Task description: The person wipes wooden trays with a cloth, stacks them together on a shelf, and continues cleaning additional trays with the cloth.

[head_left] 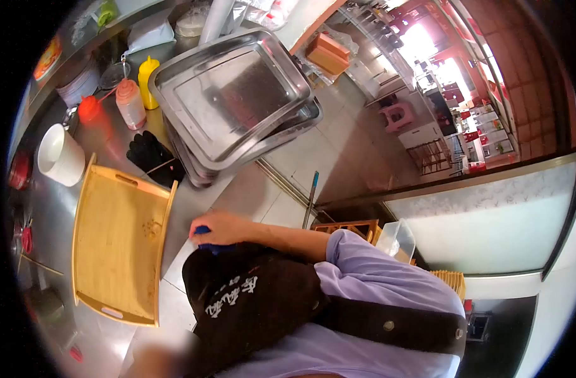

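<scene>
Shiny metal desk (53,205) space carries a rectangular yellow wooden tray (114,239); near it stand a round white tub (61,159) and a translucent squeeze bottle (131,107) with reddish contents. Beside the tray, the right hand (228,228) grasps a dark-blue object (216,248); the blurred left hand's (154,362) state I cannot tell.

- I'm looking at a commercial kitchen, apparently a restaurant's.
- My feed shows a steel worktop (56,203) carrying squeeze bottles (131,104), metal trays (231,94) and white bowls (61,157).
- I see a lettered apron (262,309).
- Beyond, I spot red seats (471,136).
</scene>
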`<state>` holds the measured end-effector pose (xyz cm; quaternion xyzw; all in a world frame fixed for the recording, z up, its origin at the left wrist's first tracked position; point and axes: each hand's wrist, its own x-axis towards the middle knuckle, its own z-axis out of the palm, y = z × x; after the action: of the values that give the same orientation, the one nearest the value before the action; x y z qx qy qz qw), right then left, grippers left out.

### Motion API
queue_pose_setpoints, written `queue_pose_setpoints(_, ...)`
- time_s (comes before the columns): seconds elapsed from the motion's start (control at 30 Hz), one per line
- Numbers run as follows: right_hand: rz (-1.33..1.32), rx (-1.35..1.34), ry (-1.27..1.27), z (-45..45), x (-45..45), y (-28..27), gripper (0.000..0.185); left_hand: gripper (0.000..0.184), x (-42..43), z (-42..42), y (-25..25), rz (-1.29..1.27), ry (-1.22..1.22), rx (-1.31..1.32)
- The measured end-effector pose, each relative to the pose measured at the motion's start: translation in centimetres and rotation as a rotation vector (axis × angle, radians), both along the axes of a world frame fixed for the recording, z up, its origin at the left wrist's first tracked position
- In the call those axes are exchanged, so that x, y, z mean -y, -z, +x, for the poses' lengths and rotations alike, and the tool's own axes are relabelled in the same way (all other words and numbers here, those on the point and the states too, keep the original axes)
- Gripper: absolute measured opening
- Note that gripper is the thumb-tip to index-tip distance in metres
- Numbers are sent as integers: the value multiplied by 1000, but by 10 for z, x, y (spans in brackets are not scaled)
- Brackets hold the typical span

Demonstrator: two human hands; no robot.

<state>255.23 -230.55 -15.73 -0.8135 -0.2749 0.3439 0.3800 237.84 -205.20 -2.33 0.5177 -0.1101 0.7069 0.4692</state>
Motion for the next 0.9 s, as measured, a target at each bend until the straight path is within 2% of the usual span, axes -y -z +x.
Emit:
queue_pose_setpoints(0.03,-1,-4,-11,4,-1,9,29,31,4,7,22,-171,35,-194)
queue_pose_setpoints(0.1,-13,-22,-35,7,-2,38,29,31,11,9,70,-542,53,-755)
queue_pose_setpoints(0.13,-75,-66,-6,7,-4,48,31,38,14,7,94,-610,-39,-1028)
queue_pose_setpoints(0.17,-29,-106,3,7,-4,63,31,47,16,4,118,-646,-102,-1318)
queue_pose_setpoints(0.2,20,-146,11,7,-3,80,31,52,9,-14,149,-761,-39,-1408)
queue_pose_setpoints(0.27,32,-272,64,10,-10,95,31,53,-8,-58,208,-691,-268,-1512)
queue_pose_setpoints(0.3,63,-246,113,10,-14,107,31,54,-17,-74,225,-650,-374,-1565)
queue_pose_setpoints(0.37,112,-185,206,10,-21,133,32,57,-33,-87,232,-568,-623,-1660)
queue_pose_setpoints(0.5,-117,-392,338,23,-41,94,42,66,-60,-99,254,-638,-425,-1530)
queue_pose_setpoints(0.53,-113,-367,355,22,-41,98,44,64,-65,-99,254,-684,-389,-1585)
queue_pose_setpoints(0.67,-137,-320,360,25,-48,108,49,61,-80,-96,268,-972,-438,-1375)
queue_pose_setpoints(0.77,-212,-266,377,26,-61,103,53,60,-104,-120,279,-874,-109,-1508)
queue_pose_setpoints(0.8,-250,-248,368,29,-69,87,54,57,-109,-118,277,-943,-50,-1527)
queue_pose_setpoints(0.9,-331,-147,368,27,-78,90,58,55,-128,-130,293,-821,-43,-1600)
